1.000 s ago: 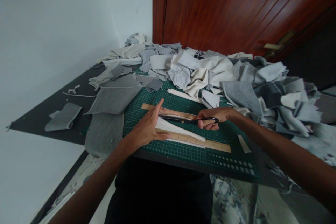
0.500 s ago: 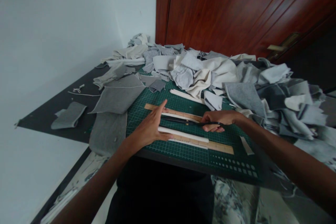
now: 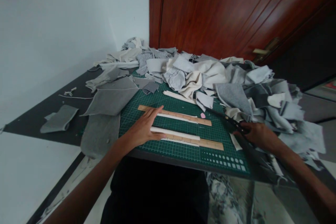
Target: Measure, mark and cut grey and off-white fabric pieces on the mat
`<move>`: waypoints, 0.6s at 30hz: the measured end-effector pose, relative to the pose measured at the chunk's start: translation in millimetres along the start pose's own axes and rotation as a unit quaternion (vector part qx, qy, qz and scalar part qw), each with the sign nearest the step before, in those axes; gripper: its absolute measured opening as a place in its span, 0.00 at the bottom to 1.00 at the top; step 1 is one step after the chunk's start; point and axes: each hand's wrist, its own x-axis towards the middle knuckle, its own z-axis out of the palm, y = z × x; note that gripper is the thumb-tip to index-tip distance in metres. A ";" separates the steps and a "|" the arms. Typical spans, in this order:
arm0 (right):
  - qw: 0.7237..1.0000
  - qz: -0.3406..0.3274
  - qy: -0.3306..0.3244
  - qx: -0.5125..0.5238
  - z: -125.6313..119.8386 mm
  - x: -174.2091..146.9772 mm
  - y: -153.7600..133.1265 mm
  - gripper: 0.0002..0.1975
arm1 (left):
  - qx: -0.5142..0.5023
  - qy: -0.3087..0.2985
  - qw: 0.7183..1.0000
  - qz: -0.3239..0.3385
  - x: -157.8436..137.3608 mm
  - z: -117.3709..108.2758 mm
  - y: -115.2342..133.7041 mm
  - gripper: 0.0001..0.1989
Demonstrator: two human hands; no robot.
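My left hand (image 3: 143, 126) lies spread over the mat, fingers on the far wooden ruler (image 3: 177, 114) and thumb across the near rolled white fabric strip (image 3: 181, 134). That strip rests along a second wooden ruler (image 3: 214, 145), with a thin white edge showing on its near side. Another narrow white strip (image 3: 178, 118) runs beside the far ruler. Out to the right, my right hand (image 3: 256, 133) is closed round the handles of black scissors (image 3: 231, 121), whose blades point left toward a small pink disc (image 3: 203, 115).
A green cutting mat (image 3: 168, 154) covers the middle of the dark table. Grey and cream fabric scraps (image 3: 215, 73) heap along the back and right. Flat grey cloth pieces (image 3: 115, 94) lie at left. Behind stand a white wall and a wooden door (image 3: 210, 14).
My right hand has carried the scissors rightward, away from the strips between the rulers. The pink disc has come into sight. My left hand keeps its place on the rulers; the view has shifted slightly.
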 end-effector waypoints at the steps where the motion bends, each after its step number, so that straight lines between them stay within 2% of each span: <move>1: 0.999 0.013 0.031 -0.014 -0.3 -1.6 4.9 0.15 | 0.009 0.000 1.000 0.003 0.3 -0.3 -0.3 0.51; 5: 0.978 0.069 0.178 -0.085 -0.4 1.9 33.0 0.11 | 0.034 -0.005 0.999 0.019 1.2 -1.3 -2.0 0.45; 8: 0.931 0.139 0.296 -0.164 4.5 10.0 59.5 0.12 | 0.038 -0.008 0.999 0.033 1.2 -2.1 -2.1 0.42; 10: 0.921 0.145 0.309 -0.187 7.1 14.9 73.8 0.12 | 0.038 -0.007 0.998 0.041 1.1 -2.6 -2.2 0.40; 14: 0.955 0.075 0.255 -0.133 2.4 15.1 84.4 0.12 | 0.039 -0.009 0.998 0.044 2.0 -3.2 -3.1 0.36; 16: 0.963 0.061 0.237 -0.112 -3.0 9.1 76.6 0.14 | 0.041 -0.004 0.998 0.041 2.7 -3.6 -3.4 0.35; 18: 0.960 0.063 0.254 -0.102 -6.9 0.3 54.8 0.12 | 0.043 -0.001 0.998 0.040 3.1 -3.8 -3.2 0.35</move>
